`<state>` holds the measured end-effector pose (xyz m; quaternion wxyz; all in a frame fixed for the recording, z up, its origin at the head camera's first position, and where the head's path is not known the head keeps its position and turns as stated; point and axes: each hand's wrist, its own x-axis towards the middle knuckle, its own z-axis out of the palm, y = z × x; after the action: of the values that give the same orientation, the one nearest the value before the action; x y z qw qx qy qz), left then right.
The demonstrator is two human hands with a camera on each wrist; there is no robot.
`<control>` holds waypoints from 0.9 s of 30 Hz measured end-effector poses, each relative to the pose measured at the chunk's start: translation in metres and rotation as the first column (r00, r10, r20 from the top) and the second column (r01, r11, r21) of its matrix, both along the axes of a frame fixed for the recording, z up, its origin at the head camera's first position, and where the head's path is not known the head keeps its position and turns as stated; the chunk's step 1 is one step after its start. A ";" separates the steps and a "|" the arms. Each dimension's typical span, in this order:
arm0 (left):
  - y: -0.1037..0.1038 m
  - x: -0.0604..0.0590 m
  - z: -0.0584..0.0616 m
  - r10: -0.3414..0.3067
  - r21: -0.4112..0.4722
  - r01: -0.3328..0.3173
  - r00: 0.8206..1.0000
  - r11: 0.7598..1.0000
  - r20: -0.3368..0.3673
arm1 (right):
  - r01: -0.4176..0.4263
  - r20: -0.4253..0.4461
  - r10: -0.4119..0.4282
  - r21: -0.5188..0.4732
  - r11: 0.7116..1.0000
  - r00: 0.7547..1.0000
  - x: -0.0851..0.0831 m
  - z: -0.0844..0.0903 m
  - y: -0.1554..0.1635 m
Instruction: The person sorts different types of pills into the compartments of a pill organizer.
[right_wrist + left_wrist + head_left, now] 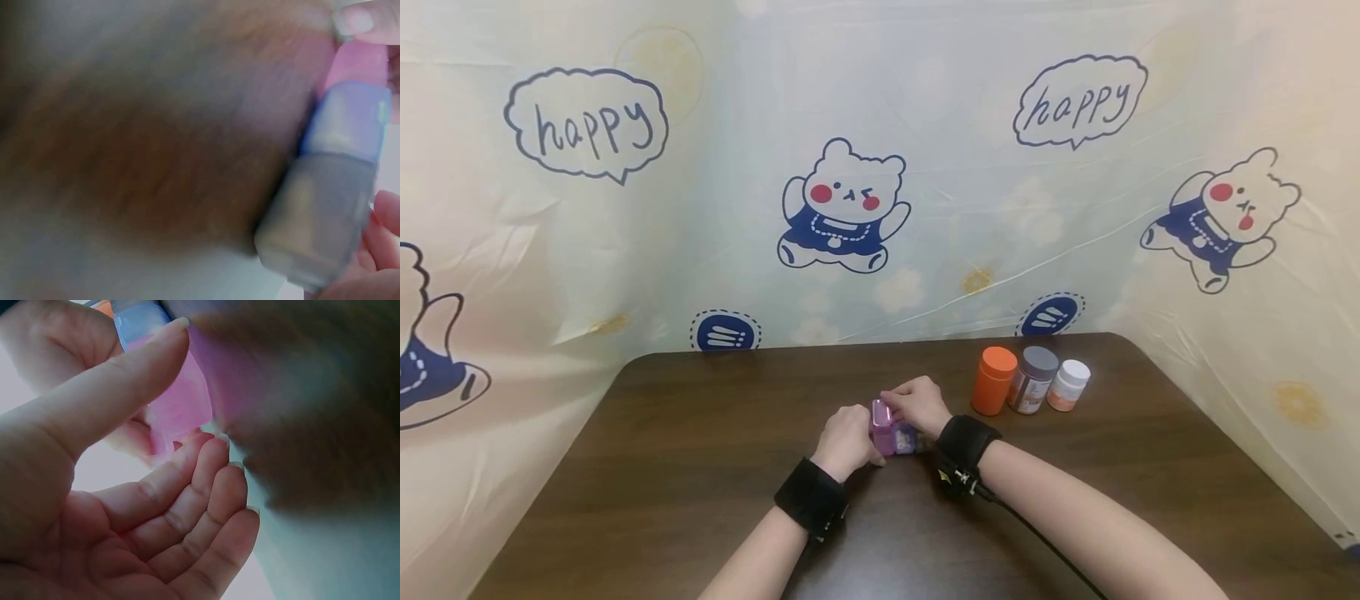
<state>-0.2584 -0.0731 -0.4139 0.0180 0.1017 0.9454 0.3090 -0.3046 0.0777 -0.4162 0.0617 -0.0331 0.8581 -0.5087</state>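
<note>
From the head view, a small translucent case with pink, blue and grey compartments [891,432] is seen standing on the dark wooden table [662,450], near the middle, between the two hands. The left hand [846,442] is closed against its left side, and the right hand [917,406] is curled over its top and far side; it looks steadied from one side so that it can be worked from the other. To the right, well apart from the hands, an orange bottle [993,380], a grey-capped bottle [1032,380] and a white-capped bottle [1068,385] are lined up close together, seemingly parked out of the way. A cartoon-bear printed sheet [842,208] is hung behind as a backdrop.

From the left wrist view, the pink part of the case is pinched: the thumb [112,387] is laid along one face, while the fingers [206,487] are curved beneath with their tips at its lower edge. The grip appears light, a brace rather than a clamp.

From the right wrist view, everything is blurred. The case is shown close up, with fingertips [359,19] at the pink end and others along the grey end's right edge, so it is held by its ends, though how tightly cannot be told.
</note>
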 end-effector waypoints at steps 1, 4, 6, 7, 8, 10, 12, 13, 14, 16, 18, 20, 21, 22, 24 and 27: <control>0.000 0.000 0.000 -0.004 0.003 0.004 1.000 1.000 0.000 | -0.001 -0.002 0.001 -0.009 1.000 1.000 0.002 0.002 0.003; 0.001 0.001 0.002 -0.010 -0.003 0.010 1.000 1.000 0.003 | -0.014 -0.022 0.013 -0.025 1.000 1.000 0.006 0.007 0.013; 0.001 0.002 0.003 -0.012 -0.002 0.013 1.000 1.000 0.005 | -0.031 -0.052 0.031 0.005 1.000 0.998 0.011 0.012 0.021; 0.001 0.002 0.003 -0.013 -0.003 0.013 1.000 1.000 0.010 | -0.036 -0.069 0.038 0.026 0.999 0.997 0.014 0.014 0.025; 0.002 0.002 0.003 -0.011 -0.004 0.011 1.000 1.000 0.017 | -0.043 -0.087 0.047 0.048 0.998 0.995 0.017 0.016 0.030; 0.002 0.003 0.002 -0.007 -0.011 0.008 1.000 1.000 0.015 | -0.063 -0.132 0.076 0.099 0.993 0.988 0.027 0.020 0.038; 0.002 0.004 0.001 -0.005 -0.027 0.005 1.000 1.000 0.005 | -0.084 -0.190 0.112 0.148 0.985 0.975 0.037 0.021 0.047; 0.001 0.006 0.001 -0.004 -0.037 0.004 1.000 0.999 -0.001 | -0.099 -0.224 0.137 0.170 0.980 0.965 0.042 0.022 0.051; -0.001 0.007 0.001 -0.007 -0.050 0.006 1.000 0.999 -0.016 | -0.112 -0.259 0.161 0.193 0.975 0.952 0.047 0.022 0.056; -0.003 0.011 0.002 -0.019 -0.068 0.017 0.999 0.998 -0.036 | -0.119 -0.336 0.201 0.248 0.961 0.920 0.057 0.021 0.068; -0.007 0.015 0.003 -0.042 -0.082 0.038 0.998 0.996 -0.046 | -0.099 -0.399 0.215 0.291 0.951 0.891 0.066 0.020 0.082; -0.011 0.020 0.006 -0.059 -0.088 0.056 0.998 0.995 -0.037 | -0.058 -0.443 0.205 0.322 0.945 0.873 0.073 0.017 0.100; -0.012 0.022 0.007 -0.064 -0.087 0.062 0.998 0.994 -0.021 | -0.030 -0.460 0.191 0.333 0.942 0.867 0.076 0.016 0.110; -0.014 0.024 0.008 -0.068 -0.085 0.067 0.998 0.994 -0.006 | -0.001 -0.472 0.170 0.337 0.942 0.865 0.078 0.014 0.119; -0.016 0.028 0.011 -0.072 -0.082 0.075 0.997 0.994 0.030 | 0.065 -0.494 0.113 0.330 0.942 0.862 0.082 0.012 0.137; -0.018 0.032 0.013 -0.082 -0.092 0.087 0.995 0.992 0.060 | 0.187 -0.554 0.013 0.303 0.935 0.832 0.083 0.011 0.163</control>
<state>-0.2267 -0.0910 -0.4007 0.0622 0.1321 0.9530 0.2654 -0.2220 0.2407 -0.4050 -0.2050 -0.1264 0.9156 -0.3220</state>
